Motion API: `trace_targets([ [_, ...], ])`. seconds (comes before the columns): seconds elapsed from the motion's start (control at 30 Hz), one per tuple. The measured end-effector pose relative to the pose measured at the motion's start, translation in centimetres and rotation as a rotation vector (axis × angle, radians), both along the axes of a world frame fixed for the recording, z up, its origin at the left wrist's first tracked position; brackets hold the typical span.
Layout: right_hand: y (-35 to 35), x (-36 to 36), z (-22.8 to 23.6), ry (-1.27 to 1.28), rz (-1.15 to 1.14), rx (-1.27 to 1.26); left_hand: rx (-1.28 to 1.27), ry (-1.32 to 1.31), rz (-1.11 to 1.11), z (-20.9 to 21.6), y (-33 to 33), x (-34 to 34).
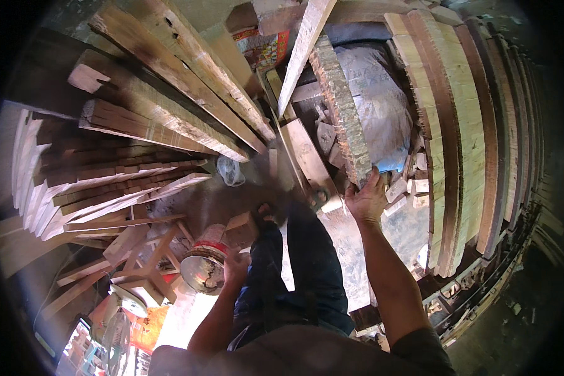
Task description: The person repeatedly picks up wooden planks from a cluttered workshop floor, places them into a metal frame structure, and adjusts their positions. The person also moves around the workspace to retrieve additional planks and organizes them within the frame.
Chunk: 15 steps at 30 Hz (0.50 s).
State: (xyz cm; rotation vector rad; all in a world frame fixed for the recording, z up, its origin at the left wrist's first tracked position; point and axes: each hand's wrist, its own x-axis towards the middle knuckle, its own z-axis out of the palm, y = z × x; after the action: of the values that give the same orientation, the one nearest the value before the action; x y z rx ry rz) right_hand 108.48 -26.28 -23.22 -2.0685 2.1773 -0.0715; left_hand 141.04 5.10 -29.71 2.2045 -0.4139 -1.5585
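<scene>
My right hand (368, 199) grips the near end of a rough, bark-edged board (343, 116), its fingers wrapped around the edge. The board slants up and away, its far end by other timber. My left hand (235, 268) hangs low beside my thigh with curled fingers. A small pale patch shows at its fingertips, and I cannot make out what it is. Next to that hand stands a round bucket (202, 274) with a red band and a stained top. Behind the board lies a large greyish plastic-wrapped bundle (376, 94).
Thick beams (169, 81) lean at the far left, above stacked planks (119, 188). A tall row of boards (457, 125) stands on the right. Wood blocks (420, 186) lie near my right hand. A pale plank (304, 56) leans ahead; a fan (116, 341) stands lower left.
</scene>
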Motion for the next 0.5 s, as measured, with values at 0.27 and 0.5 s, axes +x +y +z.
trace_targets([
  [0.27, 0.4, -0.8, -1.8, -0.082, 0.029, -0.045, 0.151, 0.394, 0.297, -14.9, -3.4, -3.8],
  [0.5, 0.6, -0.1, -2.3, -0.180, -0.089, 0.010, 0.086, 0.168, -0.237, -30.1, -16.9, -8.7],
])
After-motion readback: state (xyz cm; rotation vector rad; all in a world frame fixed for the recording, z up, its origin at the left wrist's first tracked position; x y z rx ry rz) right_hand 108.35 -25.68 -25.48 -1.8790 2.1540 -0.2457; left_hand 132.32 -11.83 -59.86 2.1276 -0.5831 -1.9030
